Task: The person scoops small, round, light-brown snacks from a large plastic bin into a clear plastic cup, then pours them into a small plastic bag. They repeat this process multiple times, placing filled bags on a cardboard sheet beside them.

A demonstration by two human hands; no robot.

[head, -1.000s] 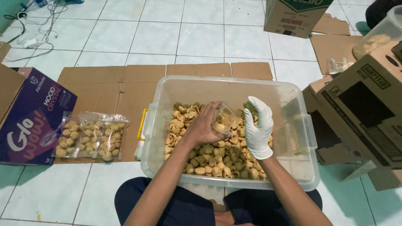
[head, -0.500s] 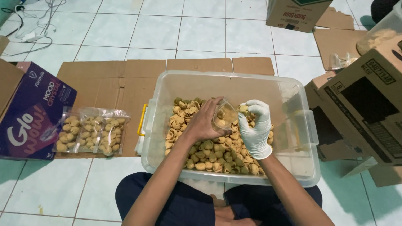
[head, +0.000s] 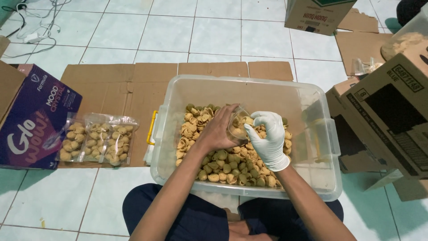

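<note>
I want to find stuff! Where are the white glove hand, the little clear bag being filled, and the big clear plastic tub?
white-gloved right hand point(head: 267, 136), head view, back of the glove
small clear plastic bag point(head: 237, 125), head view, open mouth
big clear plastic tub point(head: 249, 81), head view, far rim

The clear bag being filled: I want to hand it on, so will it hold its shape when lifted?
Probably floppy: the clear bag is thin film held open by the left hand. Likely light, holding few shell snacks, which look brittle.
</note>
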